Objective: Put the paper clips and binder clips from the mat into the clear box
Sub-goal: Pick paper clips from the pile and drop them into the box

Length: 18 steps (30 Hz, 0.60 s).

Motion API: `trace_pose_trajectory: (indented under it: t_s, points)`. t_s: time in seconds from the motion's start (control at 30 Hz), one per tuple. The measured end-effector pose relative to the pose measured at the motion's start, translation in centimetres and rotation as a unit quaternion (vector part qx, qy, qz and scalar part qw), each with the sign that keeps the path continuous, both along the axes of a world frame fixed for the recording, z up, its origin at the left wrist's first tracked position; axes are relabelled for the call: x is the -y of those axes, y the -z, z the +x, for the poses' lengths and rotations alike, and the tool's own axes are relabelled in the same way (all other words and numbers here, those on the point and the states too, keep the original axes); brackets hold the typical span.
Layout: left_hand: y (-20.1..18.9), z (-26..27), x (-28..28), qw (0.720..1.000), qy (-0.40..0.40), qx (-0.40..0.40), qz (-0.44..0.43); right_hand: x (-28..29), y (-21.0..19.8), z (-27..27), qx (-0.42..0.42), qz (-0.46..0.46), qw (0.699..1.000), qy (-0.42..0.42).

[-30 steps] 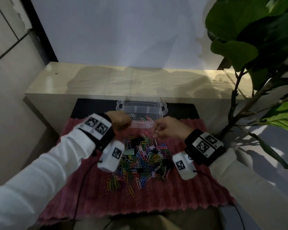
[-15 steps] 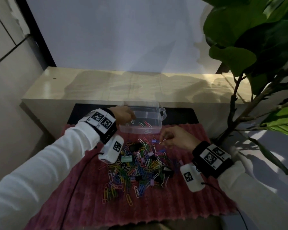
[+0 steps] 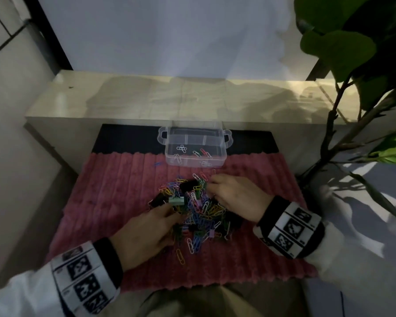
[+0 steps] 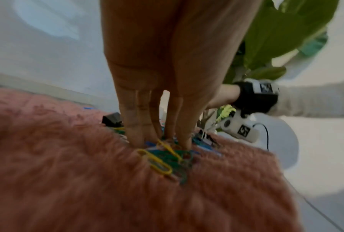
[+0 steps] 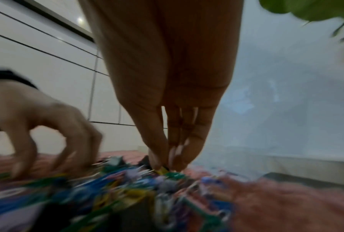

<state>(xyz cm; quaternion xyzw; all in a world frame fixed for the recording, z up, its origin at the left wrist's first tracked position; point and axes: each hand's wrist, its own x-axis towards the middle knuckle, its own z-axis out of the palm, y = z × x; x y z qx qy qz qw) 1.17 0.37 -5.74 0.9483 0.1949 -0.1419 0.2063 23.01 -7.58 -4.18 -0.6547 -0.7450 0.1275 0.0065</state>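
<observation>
Both hands dig into the clip pile (image 3: 197, 211) at the mat's (image 3: 114, 184) middle: left hand (image 3: 144, 236) fingertips (image 4: 135, 138) pressed onto clips, right hand (image 3: 236, 197) fingertips (image 5: 157, 161) pinching one. Tangled clips may snag and spill short of the clear box (image 3: 169, 156) on the far edge

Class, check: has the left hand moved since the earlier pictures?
Yes. The left hand has moved from the clear box back toward the person, onto the clip pile.
</observation>
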Motion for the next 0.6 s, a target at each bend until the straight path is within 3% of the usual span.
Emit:
trace_pose_trajectory:
  t_s: [0.23,0.4,0.6]
  points:
    - [0.8,0.9,1.0,0.999,-0.043,0.032,-0.010,1.1,0.5,-3.4,-0.024,-0.114,0.993,-0.002]
    - [0.9,2.1,0.4,0.994,-0.069,0.078,-0.023,1.4,1.1,-3.7,-0.027,-0.082,0.996,0.007]
    - [0.0,3.7,-0.7,0.996,-0.051,0.077,-0.017,0.3,1.4,-3.4,-0.013,-0.033,0.999,-0.026]
